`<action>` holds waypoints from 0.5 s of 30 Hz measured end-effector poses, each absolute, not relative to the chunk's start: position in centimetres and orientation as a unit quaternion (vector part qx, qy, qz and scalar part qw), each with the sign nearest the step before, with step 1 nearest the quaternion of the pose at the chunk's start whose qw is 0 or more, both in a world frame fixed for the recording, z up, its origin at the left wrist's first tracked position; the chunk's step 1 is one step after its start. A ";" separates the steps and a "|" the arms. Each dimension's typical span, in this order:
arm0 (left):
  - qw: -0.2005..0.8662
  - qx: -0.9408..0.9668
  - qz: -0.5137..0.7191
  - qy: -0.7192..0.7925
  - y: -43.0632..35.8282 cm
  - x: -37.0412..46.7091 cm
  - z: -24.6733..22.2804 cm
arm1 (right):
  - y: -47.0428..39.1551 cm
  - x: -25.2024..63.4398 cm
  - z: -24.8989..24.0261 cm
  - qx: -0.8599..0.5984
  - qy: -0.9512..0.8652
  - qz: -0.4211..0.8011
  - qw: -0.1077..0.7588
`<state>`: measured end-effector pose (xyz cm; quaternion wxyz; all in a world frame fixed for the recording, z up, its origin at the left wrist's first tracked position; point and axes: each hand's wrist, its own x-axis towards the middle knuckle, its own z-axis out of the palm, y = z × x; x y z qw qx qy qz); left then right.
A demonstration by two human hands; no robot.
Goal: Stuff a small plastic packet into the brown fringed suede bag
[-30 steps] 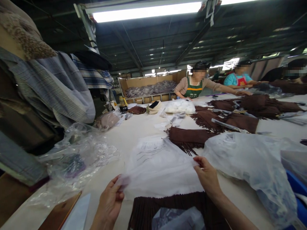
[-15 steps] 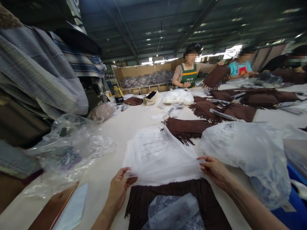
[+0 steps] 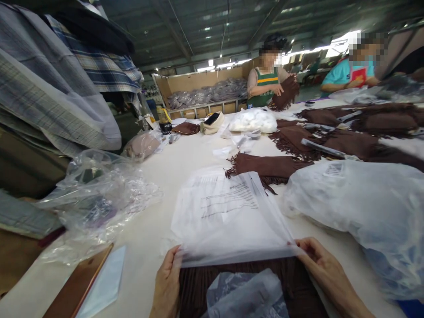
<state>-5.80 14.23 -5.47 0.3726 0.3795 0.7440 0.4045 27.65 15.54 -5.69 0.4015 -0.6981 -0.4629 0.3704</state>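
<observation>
A translucent white plastic bag (image 3: 228,229) with printed lines lies flat on the table in front of me. My left hand (image 3: 168,278) pinches the near left corner of its edge between thumb and fingers. At the near right corner, my right hand (image 3: 319,260) grips the same edge, so it is stretched between both hands. Under that edge, the fringed end of a dark brown scarf (image 3: 195,293) shows, partly covered by the bag. A crumpled clear plastic packet (image 3: 247,293) rests on the scarf nearer to me.
A large filled plastic bag (image 3: 361,212) stands at right. Several brown fringed scarves (image 3: 268,167) lie beyond. Crumpled clear plastic (image 3: 102,203) and a brown flat board (image 3: 79,282) are at left. Across the table, a person in a green apron (image 3: 265,86) handles a brown scarf.
Both hands have drawn the bag's edge toward me, over the scarf's fringe, and the edge is straighter. The person across has brought the brown scarf in toward their body.
</observation>
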 end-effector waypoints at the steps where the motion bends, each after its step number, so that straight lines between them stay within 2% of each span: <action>1: 0.386 0.354 0.412 0.746 13.8 -5.5 -5.4 | 15.0 27.5 -5.8 -0.694 -0.444 0.395 0.407; 5: 0.401 0.302 0.441 0.744 12.4 -4.7 -5.6 | 13.2 27.0 -6.6 -0.651 -0.313 0.514 0.462; 11: 0.386 0.313 0.389 0.775 10.9 -6.5 -6.9 | 12.5 25.7 -6.2 -0.622 -0.188 0.570 0.503; 15: 0.317 0.383 0.399 0.771 9.7 -7.7 -7.9 | 12.6 24.9 -5.4 -0.586 -0.129 0.598 0.532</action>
